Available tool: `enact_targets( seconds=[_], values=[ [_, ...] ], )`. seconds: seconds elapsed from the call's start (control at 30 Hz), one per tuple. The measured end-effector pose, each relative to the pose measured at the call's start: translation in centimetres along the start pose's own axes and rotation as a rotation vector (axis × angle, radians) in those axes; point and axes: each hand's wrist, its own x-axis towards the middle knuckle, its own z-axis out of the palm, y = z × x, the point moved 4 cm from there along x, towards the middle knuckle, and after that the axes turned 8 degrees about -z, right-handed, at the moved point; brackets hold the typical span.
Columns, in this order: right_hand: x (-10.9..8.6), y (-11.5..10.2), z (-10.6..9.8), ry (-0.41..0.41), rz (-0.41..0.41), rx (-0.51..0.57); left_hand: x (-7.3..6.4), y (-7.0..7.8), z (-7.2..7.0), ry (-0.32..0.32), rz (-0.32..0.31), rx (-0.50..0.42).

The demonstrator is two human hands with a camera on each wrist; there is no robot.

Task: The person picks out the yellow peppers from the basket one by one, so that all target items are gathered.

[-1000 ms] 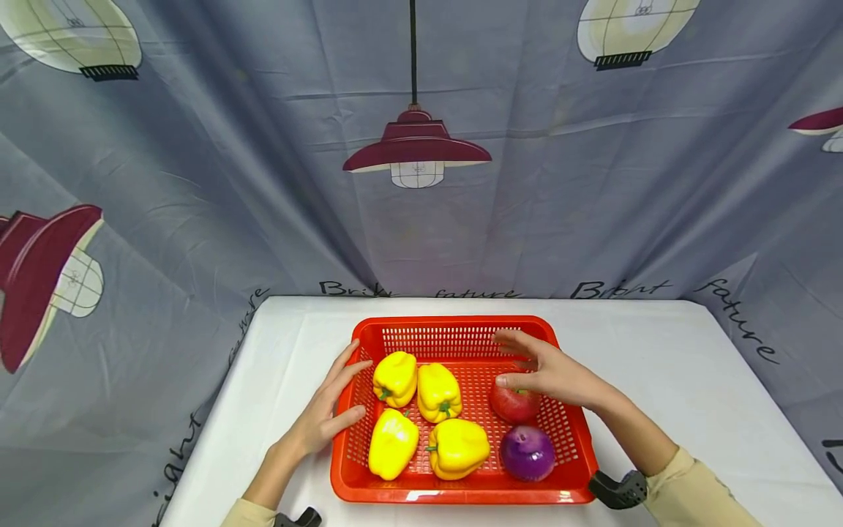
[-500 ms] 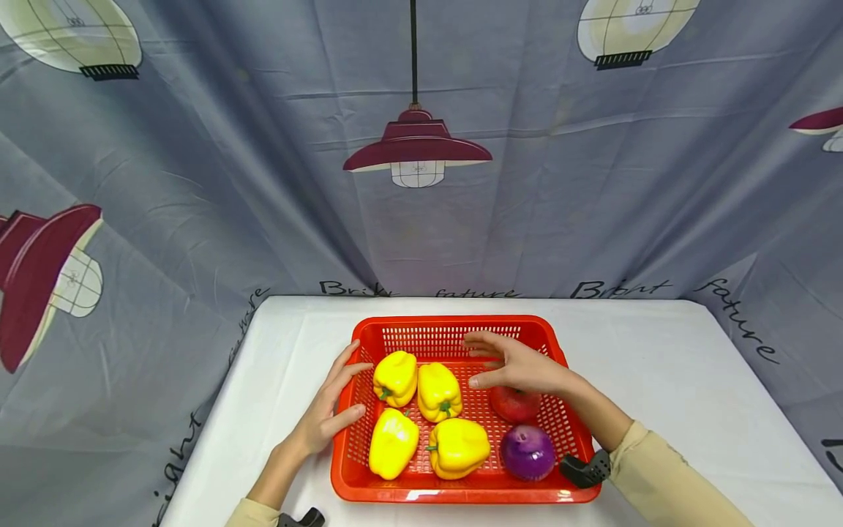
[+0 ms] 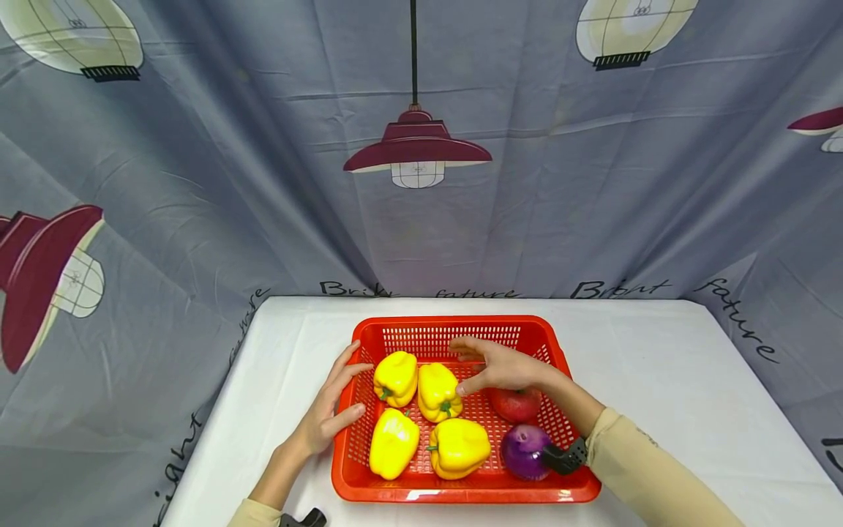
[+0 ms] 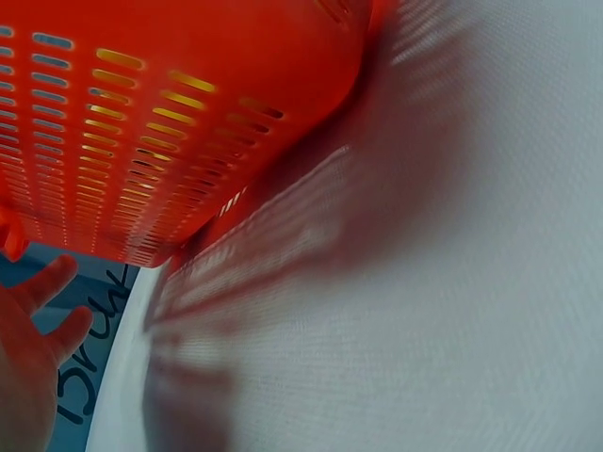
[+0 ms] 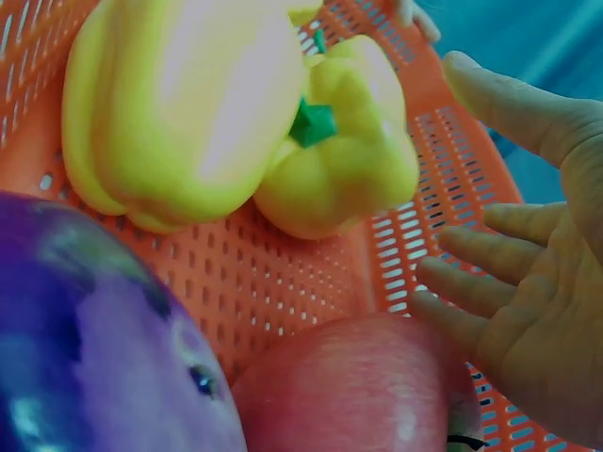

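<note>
Right hand point(image 3: 503, 368) poised by a yellow pepper point(image 3: 437, 391), left hand point(image 3: 320, 417) by the basket point(image 3: 487, 496)
Head view: both hands are spread and unloaded, the pepper toward the basket's ten o'clock, the right hand toward one. Left wrist view: parted fingers at eight o'clock, contact unclear; light steadying seems enough. Right wrist view: thumb and fingers gape; straddling the pepper while clearing the red fruit point(image 5: 358, 391) at six o'clock should work best.
</note>
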Motion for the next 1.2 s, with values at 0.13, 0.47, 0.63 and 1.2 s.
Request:
enact_targets(
  seconds=[0.13, 0.47, 0.63, 1.2],
  values=[
    [0.3, 0.3, 0.3, -0.024, 0.005, -0.03, 0.0, 0.0, 0.0, 0.002, -0.004, -0.007],
    [1.6, 0.7, 0.4, -0.083, 0.041, -0.095, 0.0, 0.0, 0.0, 0.005, 0.013, -0.005],
    [2.2, 0.7, 0.6, -0.128, 0.059, -0.121, 0.0, 0.0, 0.0, 0.008, 0.025, -0.003],
    [3.8, 0.5, 2.2, -0.235, 0.061, -0.203, 0.1, -0.1, 0.0, 0.006, 0.019, 0.0]
  ],
)
